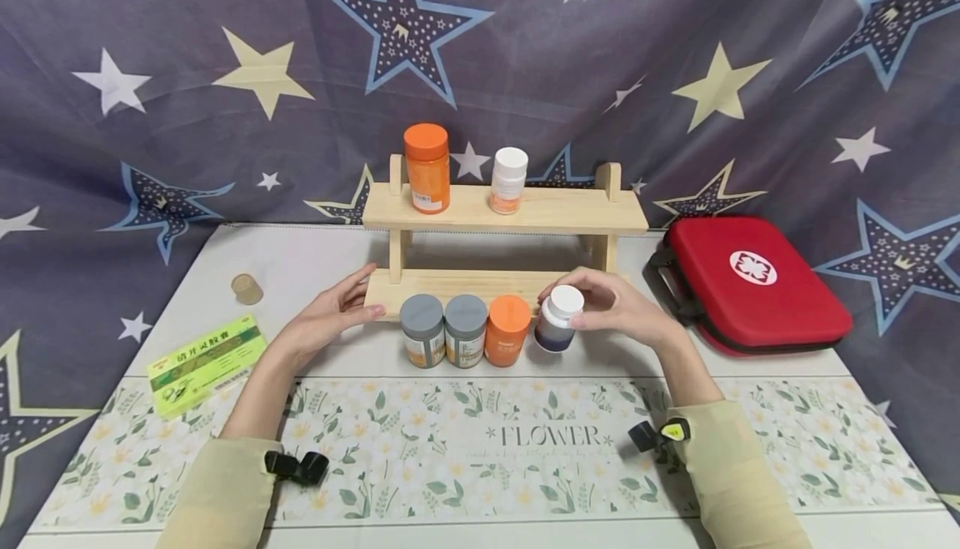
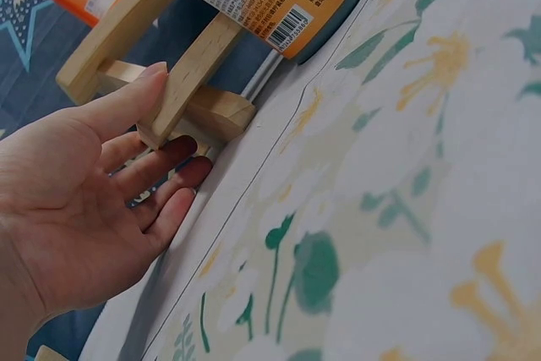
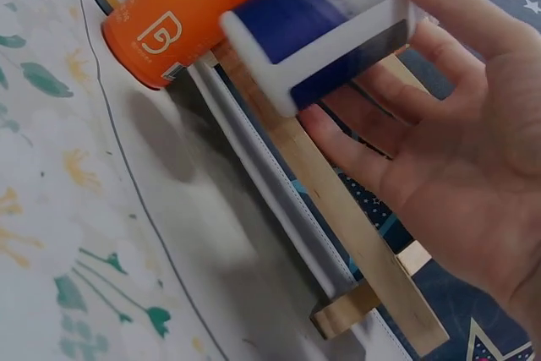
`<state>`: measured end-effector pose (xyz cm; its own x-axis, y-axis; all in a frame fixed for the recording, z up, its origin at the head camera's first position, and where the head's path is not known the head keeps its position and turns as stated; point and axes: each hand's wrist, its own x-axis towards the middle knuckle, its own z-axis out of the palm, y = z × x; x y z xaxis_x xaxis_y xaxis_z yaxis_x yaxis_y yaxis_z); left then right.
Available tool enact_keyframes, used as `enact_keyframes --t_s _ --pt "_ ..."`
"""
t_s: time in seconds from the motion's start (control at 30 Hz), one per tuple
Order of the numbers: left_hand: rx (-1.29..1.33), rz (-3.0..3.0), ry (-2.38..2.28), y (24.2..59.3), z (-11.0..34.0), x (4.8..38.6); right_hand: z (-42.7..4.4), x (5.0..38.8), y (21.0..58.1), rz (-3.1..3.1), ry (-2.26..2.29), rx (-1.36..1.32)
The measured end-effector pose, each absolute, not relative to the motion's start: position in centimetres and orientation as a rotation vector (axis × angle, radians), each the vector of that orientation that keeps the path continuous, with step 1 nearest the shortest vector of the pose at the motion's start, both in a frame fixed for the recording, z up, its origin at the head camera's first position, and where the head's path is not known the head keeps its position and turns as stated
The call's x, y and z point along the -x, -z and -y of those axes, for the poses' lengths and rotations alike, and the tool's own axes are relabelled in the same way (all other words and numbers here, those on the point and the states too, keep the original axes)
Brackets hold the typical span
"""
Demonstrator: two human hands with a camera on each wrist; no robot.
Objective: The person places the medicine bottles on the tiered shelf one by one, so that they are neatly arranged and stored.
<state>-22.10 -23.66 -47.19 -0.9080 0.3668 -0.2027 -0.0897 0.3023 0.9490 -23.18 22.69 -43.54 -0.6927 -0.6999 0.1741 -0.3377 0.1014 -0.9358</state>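
My right hand (image 1: 618, 307) holds a white-capped pill bottle (image 1: 558, 320) with a dark blue label, thumb and fingers on its sides; the right wrist view shows the same bottle (image 3: 317, 27) close up. Left of it, two grey-lidded jars (image 1: 466, 332) and an orange jar (image 1: 507, 332) stand in a row before the two-tier wooden shelf (image 1: 502, 209). My left hand (image 1: 322, 316) grips the left end of the shelf's lower board (image 2: 182, 95), thumb on one side and fingers on the other. An orange bottle (image 1: 427, 170) and a small white bottle (image 1: 509, 181) stand on the upper board.
A red first-aid case (image 1: 757, 282) lies right of the shelf. At the left are a green medicine box (image 1: 206, 364) and a small brown cork-like piece (image 1: 246, 288). A floral mat (image 1: 480, 449) crosses the table's front; a star-patterned cloth (image 1: 525, 49) hangs behind.
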Motion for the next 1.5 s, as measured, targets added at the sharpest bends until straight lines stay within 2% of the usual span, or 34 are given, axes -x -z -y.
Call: enact_keyframes --t_s 0.33,0.97,1.27,1.5 --pt "-0.247 -2.198 -1.630 47.2 23.6 22.0 -23.1 23.2 42.7 -1.896 1.834 0.971" --pt "-0.246 -2.205 -1.616 47.2 23.7 22.0 -25.6 25.6 34.5 -2.025 1.891 0.928" --pt "-0.227 -2.197 -1.628 47.3 23.7 22.1 -26.2 27.7 33.2 -2.073 1.979 0.708" --pt "-0.232 -2.195 -1.634 47.1 23.6 22.0 -26.3 29.6 32.8 -2.082 2.034 0.634"
